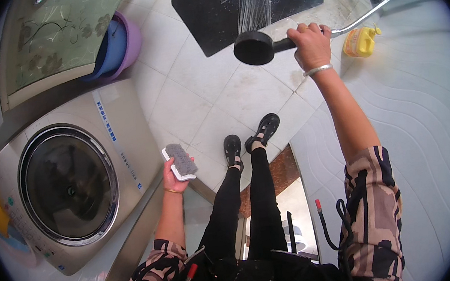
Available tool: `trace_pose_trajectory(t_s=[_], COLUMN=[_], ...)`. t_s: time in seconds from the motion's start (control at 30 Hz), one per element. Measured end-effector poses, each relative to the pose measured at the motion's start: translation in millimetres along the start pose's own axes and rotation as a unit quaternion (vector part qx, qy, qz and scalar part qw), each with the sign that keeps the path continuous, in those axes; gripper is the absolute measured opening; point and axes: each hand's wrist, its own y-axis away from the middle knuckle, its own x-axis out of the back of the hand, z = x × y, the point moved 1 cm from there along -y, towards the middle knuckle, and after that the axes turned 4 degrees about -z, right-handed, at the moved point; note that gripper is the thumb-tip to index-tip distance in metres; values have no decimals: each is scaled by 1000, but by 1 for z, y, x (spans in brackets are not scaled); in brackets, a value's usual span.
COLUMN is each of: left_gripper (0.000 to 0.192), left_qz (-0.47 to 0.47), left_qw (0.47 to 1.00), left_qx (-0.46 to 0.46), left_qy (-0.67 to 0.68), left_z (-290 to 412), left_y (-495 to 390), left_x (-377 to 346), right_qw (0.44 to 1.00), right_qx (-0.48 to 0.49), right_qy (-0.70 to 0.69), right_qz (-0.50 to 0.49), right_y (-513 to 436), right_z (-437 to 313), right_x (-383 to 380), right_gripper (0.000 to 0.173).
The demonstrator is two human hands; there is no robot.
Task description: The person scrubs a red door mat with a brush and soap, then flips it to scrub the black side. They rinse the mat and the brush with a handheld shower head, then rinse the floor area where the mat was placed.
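Water streams from a black shower head onto a wet black mat that bears writing. My right hand grips the shower head's handle, and a silvery hose runs from it to the upper right. In my left hand is a scrub brush with a white body, its grey bristles turned upward. The brush is held low on the left, near the washing machine and well apart from the mat. The top part of the mat lies beyond the view.
A yellow jug stands by the right wall, just past my right hand. Purple and blue basins sit under a cabinet with a patterned glass top. My feet stand on pale floor tiles before a reddish-brown threshold.
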Motion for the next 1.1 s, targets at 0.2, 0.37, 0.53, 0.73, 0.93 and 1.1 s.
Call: trace_pose_trajectory(t_s=[0.2, 0.37, 0.53, 0.73, 0.93, 1.1], left_gripper=[48, 48, 48, 47, 45, 45], left_qz=[2, -5, 5, 37, 11, -11], left_qw=[1000, 999, 1000, 999, 999, 999], left_qx=[6, 21, 25, 23, 45, 44], left_qy=[7, 24, 15, -5, 26, 7], left_z=[-1, 4, 14, 20, 22, 23], left_y=[-1, -4, -6, -7, -8, -12], left_x=[-8, -13, -4, 3, -8, -6], right_qw=[982, 983, 982, 987, 931, 898], right_qx=[174, 69, -64, 85, 162, 160], right_qy=[-44, 1, 76, 20, -11, 14], right_qz=[-58, -172, -161, -138, -328, -410], right_y=[44, 85, 102, 99, 96, 99], right_z=[-14, 5, 48, 23, -12, 11], right_x=[-9, -28, -35, -20, -10, -10], right_gripper=[10, 8, 7, 7, 8, 10])
